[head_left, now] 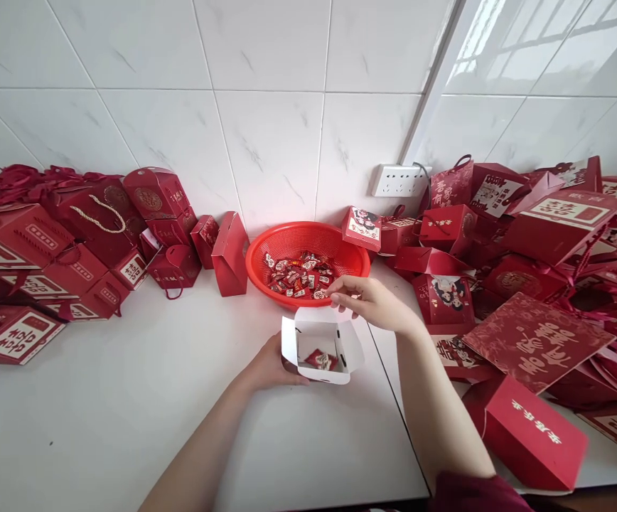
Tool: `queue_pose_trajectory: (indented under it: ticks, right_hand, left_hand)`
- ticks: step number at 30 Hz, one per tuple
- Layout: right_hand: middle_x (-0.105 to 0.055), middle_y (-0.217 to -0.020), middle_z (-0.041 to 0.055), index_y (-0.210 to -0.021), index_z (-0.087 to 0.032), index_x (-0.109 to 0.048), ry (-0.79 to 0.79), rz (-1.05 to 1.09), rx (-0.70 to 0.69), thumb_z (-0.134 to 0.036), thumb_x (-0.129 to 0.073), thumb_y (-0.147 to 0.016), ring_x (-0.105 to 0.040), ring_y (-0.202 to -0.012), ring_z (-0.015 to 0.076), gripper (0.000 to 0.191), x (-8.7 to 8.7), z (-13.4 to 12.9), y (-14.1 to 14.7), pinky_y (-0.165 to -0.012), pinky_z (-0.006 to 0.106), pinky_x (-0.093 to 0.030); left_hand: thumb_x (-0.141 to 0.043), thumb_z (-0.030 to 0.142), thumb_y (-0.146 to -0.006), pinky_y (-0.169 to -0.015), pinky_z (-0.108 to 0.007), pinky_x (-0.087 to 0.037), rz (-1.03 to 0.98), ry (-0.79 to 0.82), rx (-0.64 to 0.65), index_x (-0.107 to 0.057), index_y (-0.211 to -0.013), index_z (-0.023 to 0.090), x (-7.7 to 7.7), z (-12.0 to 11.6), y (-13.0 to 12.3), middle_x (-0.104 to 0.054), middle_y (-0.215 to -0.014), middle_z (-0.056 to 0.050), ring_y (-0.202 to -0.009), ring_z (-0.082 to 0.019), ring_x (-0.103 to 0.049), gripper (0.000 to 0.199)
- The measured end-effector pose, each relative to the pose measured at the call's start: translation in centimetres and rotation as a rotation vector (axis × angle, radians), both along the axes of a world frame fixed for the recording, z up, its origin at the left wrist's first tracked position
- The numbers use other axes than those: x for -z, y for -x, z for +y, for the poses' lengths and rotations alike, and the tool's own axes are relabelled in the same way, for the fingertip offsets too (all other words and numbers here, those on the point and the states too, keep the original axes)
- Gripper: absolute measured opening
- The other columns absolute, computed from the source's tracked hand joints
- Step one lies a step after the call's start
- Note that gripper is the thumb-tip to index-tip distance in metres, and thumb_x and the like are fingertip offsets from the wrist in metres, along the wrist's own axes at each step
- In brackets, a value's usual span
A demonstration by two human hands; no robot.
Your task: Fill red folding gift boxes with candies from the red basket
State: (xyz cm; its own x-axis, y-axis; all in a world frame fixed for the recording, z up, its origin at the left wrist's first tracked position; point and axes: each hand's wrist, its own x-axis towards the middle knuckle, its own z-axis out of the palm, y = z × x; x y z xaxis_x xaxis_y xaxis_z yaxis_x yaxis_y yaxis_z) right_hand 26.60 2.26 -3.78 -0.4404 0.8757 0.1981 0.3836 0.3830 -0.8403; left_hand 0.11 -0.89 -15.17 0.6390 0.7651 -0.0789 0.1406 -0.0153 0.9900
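My left hand (274, 366) grips the side of an open gift box (308, 341) whose inside is white and whose flaps are folded out. At the bottom of the box shows a small red wrapped candy (321, 359), slightly blurred. Over the far right edge of the box hovers my right hand (365, 302), its fingers loosely bent and apart, with nothing visible in them. Just beyond, a red plastic basket (258, 259) holds many small red wrapped candies (301, 276). The right fingertips are close to the basket's near rim.
Folded red gift boxes (175, 267) with ribbons and cords are heaped along the left. A larger jumble of red boxes (537, 341) fills the right side. A white power strip (401, 180) is on the tiled wall. A dark seam crosses the white table (127, 412).
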Motion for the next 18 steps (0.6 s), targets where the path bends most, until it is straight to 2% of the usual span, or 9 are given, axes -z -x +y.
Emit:
queue_pose_trajectory:
  ticks: [2,4,7,9,12,15,18]
  right_hand:
    - [-0.070,-0.095,0.0057,-0.094,-0.021,-0.067,-0.126,0.048,0.079,-0.041,-0.054,-0.099,-0.066,-0.087,0.0194,0.024,1.3,-1.2,0.2,-0.074,0.032,-0.055]
    - [-0.068,-0.111,0.0083,-0.091,-0.022,-0.068,-0.206,0.112,0.113,-0.041,-0.056,-0.099,-0.063,-0.106,0.0238,0.024,3.2,-2.7,0.2,-0.092,0.039,-0.052]
    - [-0.055,-0.140,0.0099,-0.109,-0.026,-0.067,-0.195,0.185,0.120,-0.044,-0.058,-0.098,-0.049,-0.133,0.0295,0.024,6.7,-4.7,0.2,-0.110,0.048,-0.041]
    - [-0.048,-0.148,0.0106,-0.129,-0.028,-0.057,-0.161,0.248,0.133,-0.049,-0.048,-0.101,-0.043,-0.139,0.0304,0.036,9.0,-5.4,0.2,-0.114,0.051,-0.036]
    - [-0.044,-0.152,0.0130,-0.145,-0.026,-0.042,-0.143,0.351,0.091,-0.063,-0.034,-0.101,-0.043,-0.139,0.0322,0.058,11.5,-5.5,0.2,-0.114,0.052,-0.037]
    - [-0.040,-0.154,0.0154,-0.157,-0.025,-0.022,-0.136,0.374,0.024,-0.077,-0.046,-0.089,-0.044,-0.139,0.0348,0.089,12.9,-5.3,0.3,-0.112,0.051,-0.040]
    - [-0.052,-0.144,0.0172,-0.160,-0.021,-0.003,-0.088,0.365,0.029,-0.075,-0.054,-0.086,-0.055,-0.129,0.0326,0.105,13.5,-5.2,0.5,-0.108,0.048,-0.045]
  left_hand:
    - [-0.090,0.035,-0.064,-0.092,-0.048,-0.057,0.014,-0.024,-0.011,-0.054,-0.134,0.029,-0.2,-0.2,0.0,-0.065,-0.129,-0.011,-0.119,-0.036,-0.063,0.078]
    - [-0.090,0.035,-0.065,-0.096,-0.048,-0.055,0.025,-0.044,-0.014,-0.056,-0.132,0.029,-0.5,-0.3,0.0,-0.065,-0.130,-0.010,-0.120,-0.035,-0.062,0.076]
    - [-0.089,0.034,-0.066,-0.100,-0.047,-0.052,0.040,-0.060,-0.014,-0.056,-0.132,0.030,-0.8,-0.4,-0.1,-0.066,-0.130,-0.009,-0.122,-0.035,-0.061,0.075]
    - [-0.089,0.034,-0.066,-0.098,-0.046,-0.053,0.063,-0.070,-0.015,-0.059,-0.129,0.030,-0.9,-0.4,-0.1,-0.068,-0.127,-0.008,-0.121,-0.035,-0.061,0.069]
    - [-0.086,0.035,-0.068,-0.094,-0.044,-0.055,0.091,-0.084,-0.016,-0.061,-0.126,0.030,-1.0,-0.5,-0.1,-0.069,-0.124,-0.008,-0.118,-0.034,-0.063,0.063]
    - [-0.084,0.037,-0.071,-0.092,-0.044,-0.056,0.102,-0.091,-0.014,-0.061,-0.126,0.030,-1.2,-0.6,-0.1,-0.069,-0.124,-0.008,-0.116,-0.034,-0.065,0.060]
    - [-0.084,0.037,-0.071,-0.096,-0.045,-0.055,0.121,-0.108,-0.024,-0.061,-0.125,0.031,-1.2,-0.8,-0.2,-0.069,-0.126,-0.007,-0.118,-0.034,-0.064,0.059]
